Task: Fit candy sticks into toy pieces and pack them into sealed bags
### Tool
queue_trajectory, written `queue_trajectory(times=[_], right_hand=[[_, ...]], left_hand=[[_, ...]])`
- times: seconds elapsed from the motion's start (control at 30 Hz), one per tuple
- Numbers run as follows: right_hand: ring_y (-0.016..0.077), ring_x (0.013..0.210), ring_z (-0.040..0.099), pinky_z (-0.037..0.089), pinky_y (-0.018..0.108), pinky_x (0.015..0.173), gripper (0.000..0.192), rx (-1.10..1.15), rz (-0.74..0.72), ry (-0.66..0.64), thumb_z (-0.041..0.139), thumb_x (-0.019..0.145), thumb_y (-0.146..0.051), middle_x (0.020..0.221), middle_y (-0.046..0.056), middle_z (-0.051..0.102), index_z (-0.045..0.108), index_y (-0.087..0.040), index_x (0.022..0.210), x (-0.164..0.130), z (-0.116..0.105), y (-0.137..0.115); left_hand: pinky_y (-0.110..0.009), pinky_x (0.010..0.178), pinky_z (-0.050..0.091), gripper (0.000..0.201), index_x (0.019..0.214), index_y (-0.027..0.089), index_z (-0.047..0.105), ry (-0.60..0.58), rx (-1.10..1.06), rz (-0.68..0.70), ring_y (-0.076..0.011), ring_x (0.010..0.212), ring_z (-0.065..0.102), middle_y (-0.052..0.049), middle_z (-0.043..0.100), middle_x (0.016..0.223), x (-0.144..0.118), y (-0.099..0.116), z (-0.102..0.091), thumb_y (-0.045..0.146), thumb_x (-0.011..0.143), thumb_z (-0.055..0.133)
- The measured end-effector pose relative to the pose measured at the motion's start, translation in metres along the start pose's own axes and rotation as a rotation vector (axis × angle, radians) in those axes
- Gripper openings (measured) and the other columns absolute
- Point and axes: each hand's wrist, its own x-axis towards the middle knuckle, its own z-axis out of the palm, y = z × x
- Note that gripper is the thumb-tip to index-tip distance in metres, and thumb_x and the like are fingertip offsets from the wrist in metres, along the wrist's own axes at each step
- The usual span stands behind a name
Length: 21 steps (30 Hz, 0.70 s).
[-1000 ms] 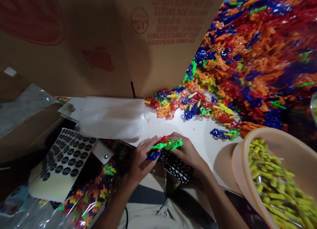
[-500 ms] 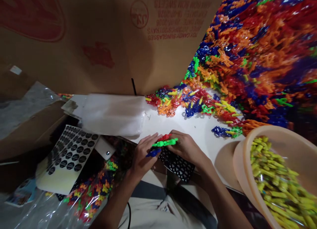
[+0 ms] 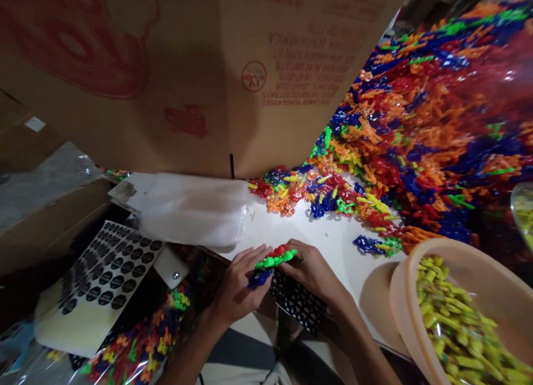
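My left hand and my right hand meet at the front of a white table. Together they grip a small bunch of plastic toy pieces: a green piece on top, a red piece behind it and a blue piece below. Under the hands lies a black perforated tray. Both hands have their fingers closed on the pieces.
A huge heap of coloured plastic pieces fills the right and back. A peach basin of yellow-green pieces stands at the front right. A cardboard box rises behind. Clear bags, a sticker sheet and a bag of pieces lie left.
The green piece has been pressed closer to the others between my hands. The camera tilted, so the whole scene sits slightly lower in the picture.
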Motion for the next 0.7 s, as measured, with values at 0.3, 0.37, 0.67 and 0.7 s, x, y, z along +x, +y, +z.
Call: queue_trajectory(times=[0.3, 0.37, 0.67, 0.7], right_hand=[[0.0212, 0.075, 0.074, 0.063, 0.034, 0.07, 0.029, -0.261, 0.094, 0.194, 0.057, 0.114, -0.034, 0.104, 0.009, 0.08, 0.079, -0.022, 0.128, 0.024, -0.065, 0.036], [0.0258, 0.087, 0.077, 0.065, 0.041, 0.08, 0.033, -0.38, 0.114, 0.31, 0.054, 0.114, -0.033, 0.12, 0.016, 0.077, 0.079, -0.02, 0.132, 0.044, -0.084, 0.046], [0.0262, 0.107, 0.071, 0.058, 0.035, 0.083, 0.023, -0.658, 0.07, 0.243, 0.065, 0.109, -0.026, 0.124, 0.013, 0.073, 0.088, -0.026, 0.111, 0.14, -0.106, 0.046], [0.0248, 0.103, 0.07, 0.056, 0.033, 0.08, 0.022, -0.666, 0.072, 0.23, 0.065, 0.107, -0.025, 0.121, 0.012, 0.074, 0.088, -0.026, 0.106, 0.145, -0.106, 0.044]], left_hand=[[-0.06, 0.13, 0.055, 0.09, 0.178, 0.027, 0.038, -0.142, -0.16, -0.096, -0.0364, 0.155, 0.065, -0.016, 0.063, 0.171, 0.001, 0.02, -0.035, 0.029, 0.098, 0.08], [-0.056, 0.128, 0.058, 0.103, 0.182, 0.031, 0.03, -0.166, -0.214, -0.157, -0.0365, 0.158, 0.062, -0.015, 0.057, 0.177, 0.006, 0.031, -0.046, 0.03, 0.095, 0.084], [-0.045, 0.096, 0.076, 0.045, 0.146, 0.022, 0.069, -0.032, 0.032, -0.181, -0.03, 0.112, 0.087, -0.011, 0.087, 0.13, 0.055, 0.061, -0.022, 0.016, 0.101, 0.065], [-0.042, 0.091, 0.076, 0.043, 0.14, 0.024, 0.071, -0.041, 0.038, -0.18, -0.028, 0.107, 0.088, -0.008, 0.089, 0.125, 0.057, 0.061, -0.018, 0.011, 0.101, 0.062]])
